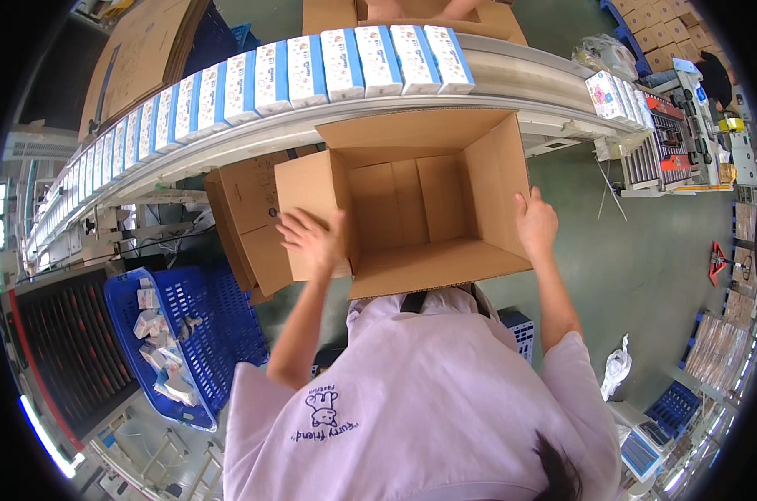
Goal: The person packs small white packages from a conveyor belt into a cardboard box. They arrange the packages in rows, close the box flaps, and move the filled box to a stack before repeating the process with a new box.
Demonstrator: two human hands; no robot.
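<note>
An empty cardboard box (491,179) faces me with its top open, held in front of my body below the conveyor. My left hand (313,240) lies against the box's left flap (305,185), fingers spread and slightly blurred. On the opposite side, my right hand (536,222) grips the edge of the right wall, with the thumb on the near face and the fingers partly hidden. Beyond the box, a long row of white and blue packs (343,65) stands side by side on the conveyor (512,79).
Flattened cardboard (249,200) leans at left under the conveyor. A blue basket (191,334) with crumpled cartons stands at lower left. Across the conveyor, another person's hands (420,8) are at an open carton (333,17). More packs (616,98) sit near a roller section (643,159) at right.
</note>
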